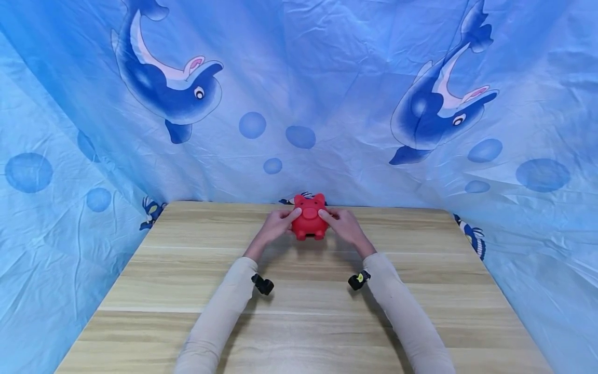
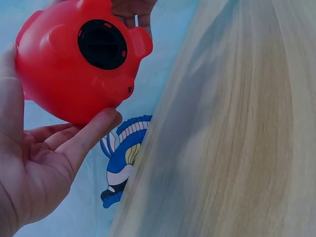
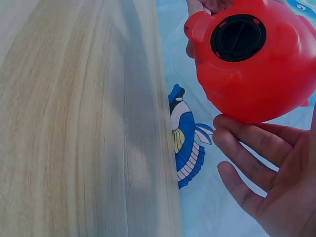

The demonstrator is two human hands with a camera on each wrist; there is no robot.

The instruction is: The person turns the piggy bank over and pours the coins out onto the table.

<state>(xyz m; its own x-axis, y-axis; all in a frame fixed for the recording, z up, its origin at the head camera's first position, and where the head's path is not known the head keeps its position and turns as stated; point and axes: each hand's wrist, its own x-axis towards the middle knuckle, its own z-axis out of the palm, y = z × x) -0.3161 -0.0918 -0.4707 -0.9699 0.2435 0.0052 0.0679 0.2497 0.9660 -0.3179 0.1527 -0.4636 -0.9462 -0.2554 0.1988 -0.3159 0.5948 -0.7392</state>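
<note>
Piggy bank (image 1: 310, 226): bright red, rounded and smooth, with upright ears, broad snout, small dark eyes and stubby feet; round black plug (image 2: 102, 44) set into the underside. Held up off the tabletop (image 1: 308, 322), close to its far edge, between left hand (image 1: 275, 227) and right hand (image 1: 346, 227), both part-closed and gripping its sides, thumbs beside the snout.

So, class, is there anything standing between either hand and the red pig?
Nothing visible is: the left hand and the right hand both hold the red pig directly, one at each side.
</note>
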